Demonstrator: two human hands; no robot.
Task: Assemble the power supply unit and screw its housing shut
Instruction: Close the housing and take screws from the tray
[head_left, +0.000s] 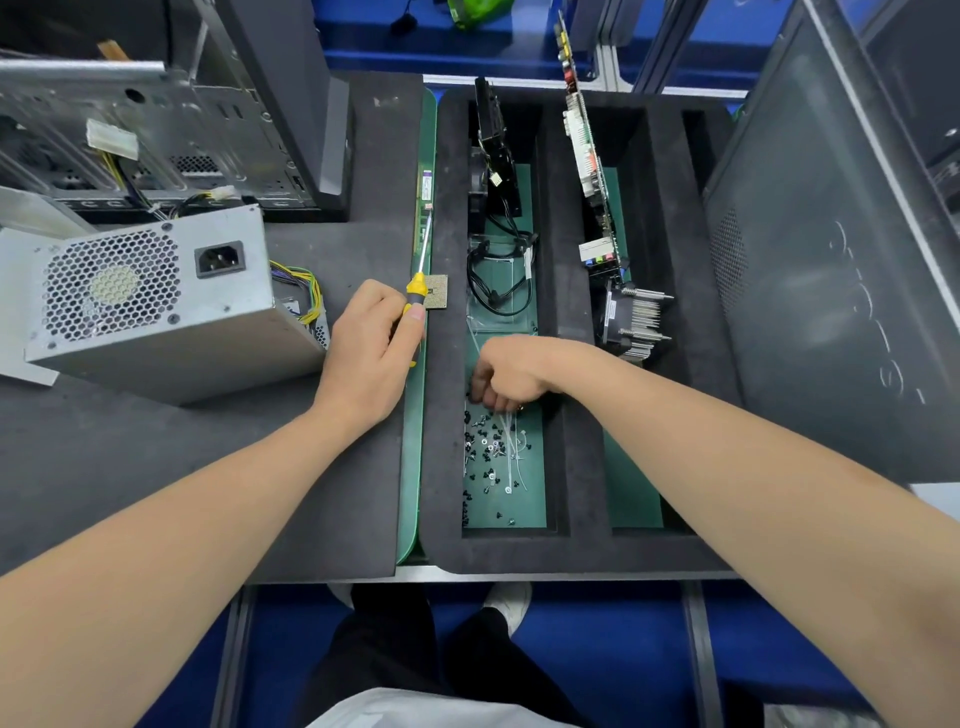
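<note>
Grey metal power supply unit (156, 301) lies on the foam mat (156, 467), centre left of the frame. Left hand (363, 353) grips the screwdriver (415, 291) (yellow handle, shaft pointing up-frame). Right hand (506, 374), fingers curled down, is among loose screws (485, 447) in the centre tray (576, 415); whether it pinches one cannot be told.

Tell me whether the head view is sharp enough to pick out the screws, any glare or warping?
Head view: even light, no harsh glare; the screws read as small, slightly soft dark specks; the right hand covers some; wide-angle lens bows the tray edges.
</note>
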